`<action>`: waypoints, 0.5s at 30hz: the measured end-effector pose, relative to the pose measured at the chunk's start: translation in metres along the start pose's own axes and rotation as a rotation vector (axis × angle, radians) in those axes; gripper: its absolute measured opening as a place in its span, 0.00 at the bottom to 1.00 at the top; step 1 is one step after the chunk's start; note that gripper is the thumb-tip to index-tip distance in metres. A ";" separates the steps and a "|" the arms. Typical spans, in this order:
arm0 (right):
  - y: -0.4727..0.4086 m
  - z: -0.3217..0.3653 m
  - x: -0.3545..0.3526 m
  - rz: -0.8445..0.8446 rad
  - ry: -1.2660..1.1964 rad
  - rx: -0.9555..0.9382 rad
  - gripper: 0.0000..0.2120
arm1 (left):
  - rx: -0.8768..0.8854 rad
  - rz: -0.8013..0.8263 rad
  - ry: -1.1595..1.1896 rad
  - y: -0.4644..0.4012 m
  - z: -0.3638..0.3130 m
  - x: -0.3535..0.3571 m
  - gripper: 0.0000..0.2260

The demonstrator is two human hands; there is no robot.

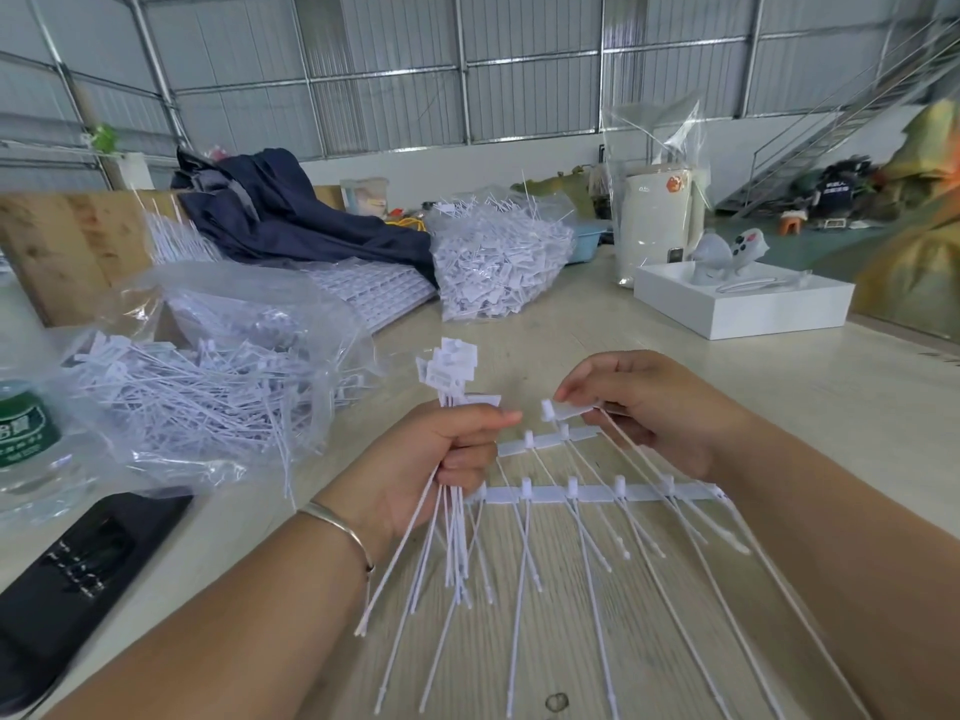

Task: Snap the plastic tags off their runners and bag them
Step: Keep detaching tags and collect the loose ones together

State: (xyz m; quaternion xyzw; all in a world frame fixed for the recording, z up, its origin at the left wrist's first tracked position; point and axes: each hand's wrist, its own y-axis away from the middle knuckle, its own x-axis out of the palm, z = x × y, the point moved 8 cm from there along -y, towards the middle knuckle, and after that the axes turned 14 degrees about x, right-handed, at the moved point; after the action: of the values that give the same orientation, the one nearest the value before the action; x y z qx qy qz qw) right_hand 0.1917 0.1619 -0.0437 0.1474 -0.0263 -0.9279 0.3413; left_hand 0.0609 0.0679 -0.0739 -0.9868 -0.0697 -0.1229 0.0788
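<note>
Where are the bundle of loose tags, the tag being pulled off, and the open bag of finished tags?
bundle of loose tags point(453, 364), head view, on the tag heads above the left hand.
tag being pulled off point(569, 409), head view, on its flat head.
open bag point(218, 304), head view, on its clear upper wall.

White plastic on pale wood grain

The tags point(448, 364) and their runner point(587, 493) are plain white; the tabletop point(597, 324) is beige with fine streaked grain. At ten o'clock lies a navy cloth point(291, 210), at nine a green-labelled bottle point(23, 433), at eight a black case point(78, 569); the bracelet point(337, 527) is silver.
</note>
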 end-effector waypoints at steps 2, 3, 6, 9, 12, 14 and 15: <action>-0.002 -0.001 0.000 -0.007 -0.048 0.020 0.10 | -0.021 -0.017 -0.055 -0.001 0.004 -0.002 0.18; -0.002 -0.001 0.000 -0.007 -0.071 0.030 0.10 | -0.035 -0.027 -0.083 -0.001 0.006 -0.004 0.19; 0.000 0.000 0.002 0.007 -0.133 0.047 0.13 | -0.066 -0.049 -0.099 0.000 0.010 -0.004 0.16; 0.002 0.001 0.009 0.074 -0.146 0.044 0.14 | -0.108 -0.077 -0.017 0.001 0.013 -0.002 0.14; 0.004 0.001 0.017 0.138 -0.116 0.038 0.13 | -0.110 -0.109 -0.022 0.001 0.014 -0.003 0.13; 0.005 0.002 0.019 0.152 -0.101 0.029 0.12 | -0.097 -0.125 -0.039 0.000 0.013 -0.005 0.13; 0.005 0.002 0.019 0.155 -0.101 0.024 0.12 | -0.098 -0.130 -0.041 0.000 0.013 -0.005 0.14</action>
State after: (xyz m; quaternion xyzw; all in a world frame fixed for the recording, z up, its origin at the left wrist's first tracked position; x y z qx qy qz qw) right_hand 0.1803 0.1456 -0.0456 0.1020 -0.0656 -0.9047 0.4085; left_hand 0.0588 0.0692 -0.0880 -0.9852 -0.1292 -0.1106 0.0210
